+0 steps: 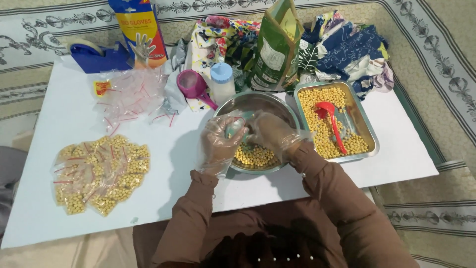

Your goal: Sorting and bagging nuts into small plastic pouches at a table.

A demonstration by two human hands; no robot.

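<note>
Head view of packing work on a white board [69, 124]. At centre frame, both hands, in thin clear plastic gloves, met above a round steel bowl [258, 101] that held a layer of yellow beans [254, 155]. The left hand [222, 141] was partly closed, its fingers curled around a small clear bag [235, 130] held upright over the bowl. The right hand [272, 135] was also curled, fingertips touching the bag's mouth; whether it pinched beans could not be told. Just right of the bowl lay a rectangular steel tray [368, 124] of the same beans with a red scoop [331, 119] resting in it. At lower left sat a pile of filled bags [101, 173]; empty bags [131, 94] lay at upper left, near a pink scoop [194, 87].
</note>
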